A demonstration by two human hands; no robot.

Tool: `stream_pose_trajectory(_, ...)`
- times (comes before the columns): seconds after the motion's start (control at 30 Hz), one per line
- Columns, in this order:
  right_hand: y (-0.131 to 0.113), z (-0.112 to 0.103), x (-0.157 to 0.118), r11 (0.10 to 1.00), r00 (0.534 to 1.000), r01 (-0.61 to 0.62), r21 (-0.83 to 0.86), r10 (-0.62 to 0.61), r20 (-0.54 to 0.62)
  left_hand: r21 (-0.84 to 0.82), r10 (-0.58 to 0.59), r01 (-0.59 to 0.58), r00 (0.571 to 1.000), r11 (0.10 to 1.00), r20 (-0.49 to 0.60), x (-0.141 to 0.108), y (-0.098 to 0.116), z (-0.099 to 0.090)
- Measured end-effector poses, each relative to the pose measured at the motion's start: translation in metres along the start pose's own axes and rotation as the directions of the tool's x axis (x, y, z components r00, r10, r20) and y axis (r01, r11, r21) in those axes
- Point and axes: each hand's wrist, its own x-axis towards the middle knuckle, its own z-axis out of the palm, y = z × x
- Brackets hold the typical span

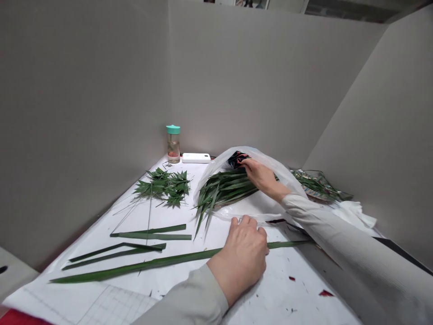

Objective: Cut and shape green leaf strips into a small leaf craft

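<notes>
My left hand [241,253] lies palm down over a long green leaf [155,262], fingers curled and closed around it. Its fingertips are hidden beneath the hand, beside the near rim of a white plastic bag [248,212]. Farther back, my right hand [262,176] reaches into the bag's mouth. Thumb and fingers pinch a dark cloth with a red pattern [237,159]. A bundle of long narrow leaves [226,187] sits in the bag below that hand, tips hanging out to the left.
Left of the bag are star-shaped woven leaf pieces [162,185] and cut leaf strips [155,235]. A teal-lidded bottle [173,146] and a white power bank [196,158] stand behind. More leaves [314,185] and a white cloth [355,214] lie right. Grey panels [237,81] enclose the table.
</notes>
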Motion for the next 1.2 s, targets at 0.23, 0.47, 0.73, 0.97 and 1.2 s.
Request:
stream_pose_trajectory(0.23, -0.016, -0.014, -0.018, 0.997, 0.993, 0.067, 0.026, -0.069, 0.092, -0.179, -0.055, 0.043, 0.997, 0.983, -0.061, 0.003, -0.002, -0.004)
stream_pose_trajectory(0.47, -0.045, -0.035, -0.073, 0.932, 0.954, 0.296, 0.208, -0.300, -0.015, -0.593, -0.347, 0.166, 0.916, 0.788, -0.204, 0.017, -0.017, 0.001)
stream_pose_trajectory(0.73, -0.091, -0.076, -0.122, 0.854, 0.897, 0.441, 0.276, -0.425, -0.121, -0.974, -0.543, 0.011, 0.832, 0.225, -0.116, 0.023, -0.034, 0.008)
stream_pose_trajectory(0.97, -0.085, -0.103, -0.142, 0.834, 0.877, 0.479, 0.274, -0.468, -0.110, -0.991, -0.495, -0.120, 0.865, -0.051, -0.079, 0.021, -0.036, -0.010)
stream_pose_trajectory(1.2, -0.048, -0.100, -0.139, 0.900, 0.938, 0.341, 0.272, -0.307, -0.161, -0.943, -0.498, -0.279, 0.852, -0.179, -0.157, 0.017, -0.028, -0.034)
